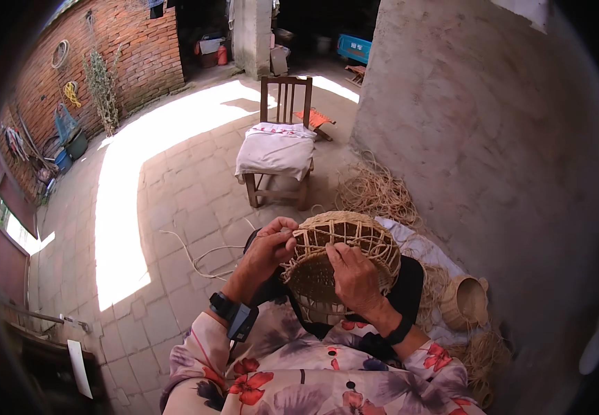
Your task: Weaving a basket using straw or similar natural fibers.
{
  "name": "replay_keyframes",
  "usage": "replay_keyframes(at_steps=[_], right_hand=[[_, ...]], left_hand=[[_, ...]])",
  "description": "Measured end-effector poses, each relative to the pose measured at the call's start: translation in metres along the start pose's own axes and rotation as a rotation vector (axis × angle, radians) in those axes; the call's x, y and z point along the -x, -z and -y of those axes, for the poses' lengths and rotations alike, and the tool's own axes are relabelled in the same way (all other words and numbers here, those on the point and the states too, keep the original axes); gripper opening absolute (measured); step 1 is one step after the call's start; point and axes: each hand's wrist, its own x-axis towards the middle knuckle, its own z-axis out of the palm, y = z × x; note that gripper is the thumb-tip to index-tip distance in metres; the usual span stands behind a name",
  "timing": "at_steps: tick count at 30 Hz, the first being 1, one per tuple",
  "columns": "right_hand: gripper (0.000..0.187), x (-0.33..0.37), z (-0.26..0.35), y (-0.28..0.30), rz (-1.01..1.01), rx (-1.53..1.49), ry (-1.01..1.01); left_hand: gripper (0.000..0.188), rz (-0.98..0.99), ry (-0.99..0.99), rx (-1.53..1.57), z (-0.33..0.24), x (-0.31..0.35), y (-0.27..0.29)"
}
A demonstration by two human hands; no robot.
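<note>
A pale woven basket [344, 220] rests tilted in my lap, its opening facing me and an open lattice of strands running around the rim. At the basket's left edge, my left hand [272, 243] is closed, thumb and fingers pinching the rim. My right hand [356, 278] reaches across the opening, its thumb and forefinger pressed together on a lattice strand near the middle. A long loose strand [199, 266] trails over the paving to the left of my left hand. What the curled fingers of my right hand cover is hidden.
A wooden chair [282, 155] with a white cloth stands ahead. Tangled fibre strands [380, 194] lie by the grey wall [493, 138]. To my right, a smaller woven basket [464, 302] sits on a white sheet [417, 242]. A small orange-topped stool [315, 117] is behind the chair.
</note>
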Motion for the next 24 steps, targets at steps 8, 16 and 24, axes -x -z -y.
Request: replay_keyframes(at_steps=[8,16,24], right_hand=[[0.050,-0.007,-0.001,-0.006,0.021,0.038,-0.033],[0.034,-0.029,0.016,0.004,0.315,-0.012,-0.251],[0.036,-0.018,0.012,-0.012,0.270,-0.083,-0.373]], left_hand=[[0.012,-0.036,-0.044,-0.023,-0.019,-0.041,0.015],[0.030,0.044,-0.160,-0.268,-0.021,-0.071,-0.005],[0.046,-0.262,-0.213,-1.030,0.001,-0.031,-0.021]])
